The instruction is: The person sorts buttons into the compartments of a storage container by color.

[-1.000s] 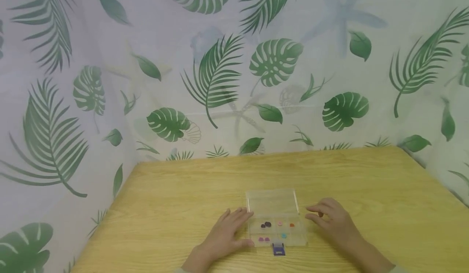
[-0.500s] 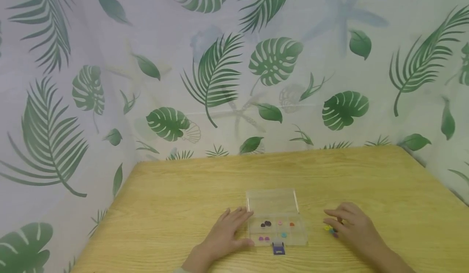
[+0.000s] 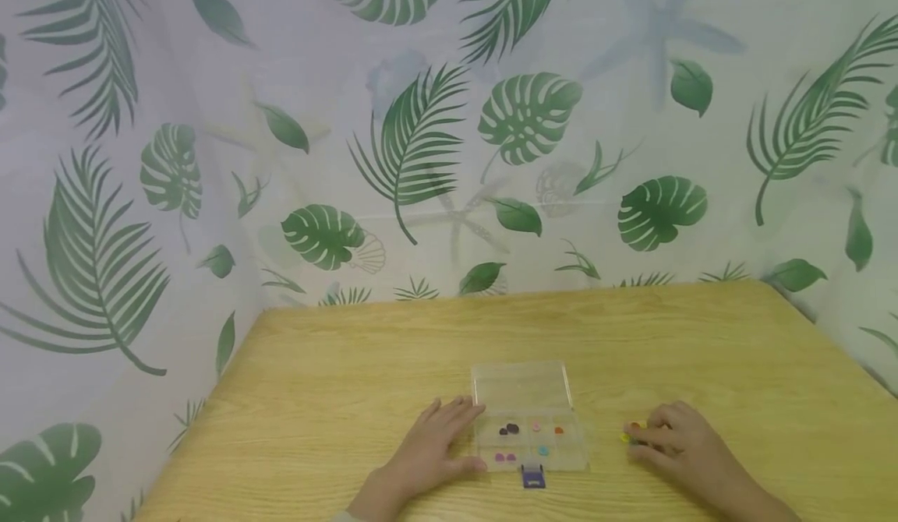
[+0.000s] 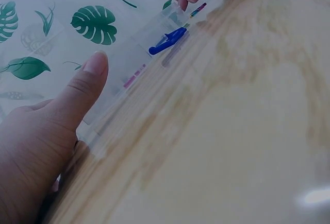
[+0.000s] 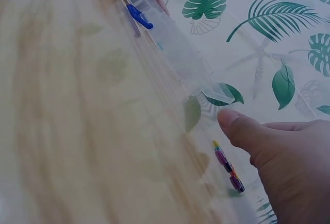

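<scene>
A clear plastic compartment box (image 3: 567, 460) lies on the table with its lid (image 3: 519, 386) swung back. Dark, purple, pink, orange and blue button-like pieces sit in its compartments. My left hand (image 3: 438, 448) rests along the box's left side, fingers extended and thumb near the front corner. To the right of the box, my right hand (image 3: 684, 444) reaches over a small pile of coloured pieces (image 5: 228, 167), partly hidden by it in the head view. Its thumb and index fingertips are apart, right at the pile.
A blue latch (image 3: 533, 477) sticks out from the box's front edge. The wood-grain table (image 3: 351, 366) runs back to a white cloth wall (image 3: 435, 257) with green leaf prints.
My right hand has moved right, away from the box's edge, and come down onto the pile of coloured pieces. My left hand has stayed in place.
</scene>
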A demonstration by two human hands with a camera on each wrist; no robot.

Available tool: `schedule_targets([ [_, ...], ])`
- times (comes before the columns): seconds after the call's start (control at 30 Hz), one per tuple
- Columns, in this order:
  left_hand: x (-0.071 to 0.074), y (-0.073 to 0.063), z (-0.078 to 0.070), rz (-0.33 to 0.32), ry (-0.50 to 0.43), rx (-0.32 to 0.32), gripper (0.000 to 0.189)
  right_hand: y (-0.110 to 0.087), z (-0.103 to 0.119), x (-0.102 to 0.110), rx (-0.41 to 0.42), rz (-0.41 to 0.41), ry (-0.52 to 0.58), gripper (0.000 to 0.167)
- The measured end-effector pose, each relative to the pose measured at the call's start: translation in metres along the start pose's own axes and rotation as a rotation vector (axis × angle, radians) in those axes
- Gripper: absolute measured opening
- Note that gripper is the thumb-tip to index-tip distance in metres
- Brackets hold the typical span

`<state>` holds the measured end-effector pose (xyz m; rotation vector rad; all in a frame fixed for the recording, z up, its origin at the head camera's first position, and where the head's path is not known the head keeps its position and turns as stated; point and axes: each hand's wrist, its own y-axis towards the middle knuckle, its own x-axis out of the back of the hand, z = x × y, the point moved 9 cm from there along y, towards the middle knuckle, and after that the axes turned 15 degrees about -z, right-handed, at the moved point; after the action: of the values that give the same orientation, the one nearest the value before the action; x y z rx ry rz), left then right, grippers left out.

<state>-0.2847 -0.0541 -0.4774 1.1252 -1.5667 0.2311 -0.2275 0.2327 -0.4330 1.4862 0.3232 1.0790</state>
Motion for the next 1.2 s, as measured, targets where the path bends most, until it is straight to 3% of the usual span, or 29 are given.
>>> schedule_targets([
  [0.2,0.001,0.000,0.000,0.002,-0.002,0.000,0.074,0.000,0.001,-0.005,0.017,0.017,0.021,0.039],
  [0.53,0.002,-0.001,0.000,-0.001,0.004,-0.003,0.075,0.001,-0.001,-0.009,-0.009,-0.021,0.080,0.036],
  [0.7,0.002,-0.001,0.001,-0.002,0.004,-0.002,0.074,0.001,-0.004,-0.014,-0.112,-0.002,0.036,0.021],
  [0.83,0.000,-0.001,0.001,-0.001,0.002,-0.004,0.074,-0.002,-0.006,-0.017,-0.201,0.023,0.024,0.024],
  [1.2,0.000,0.001,-0.001,0.004,-0.028,0.001,0.075,-0.005,-0.008,-0.014,-0.241,0.023,0.064,0.025],
])
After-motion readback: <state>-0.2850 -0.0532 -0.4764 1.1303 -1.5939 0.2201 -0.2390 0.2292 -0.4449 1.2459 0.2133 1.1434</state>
